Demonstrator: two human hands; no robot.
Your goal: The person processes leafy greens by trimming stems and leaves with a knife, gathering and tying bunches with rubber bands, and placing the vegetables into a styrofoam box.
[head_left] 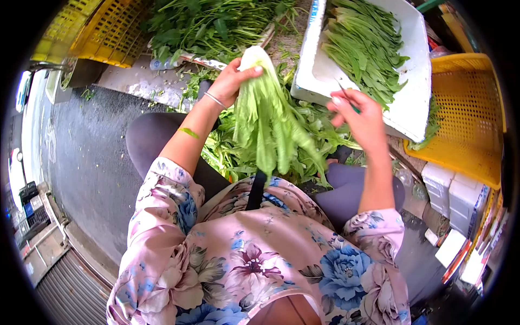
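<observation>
My left hand [233,82] is closed around the pale base of a leafy lettuce [264,116], whose long green leaves hang down toward my lap. To the right, apart from the lettuce, my right hand [362,118] grips a small knife [342,86]. Its thin blade points up and left, and a bit of green handle shows at the fingers. Loose leaves [319,130] lie in a heap below and behind the lettuce, between my knees. Beyond my right hand, a white foam box [317,81] holds more long-leaved greens [363,49] laid in a row.
Leafy stems [211,24] are piled at the top. A yellow plastic crate [116,32] stands at upper left, another yellow crate [466,108] at right. White foam blocks [452,192] sit below the right crate. Wet dark pavement [86,157] stretches along the left.
</observation>
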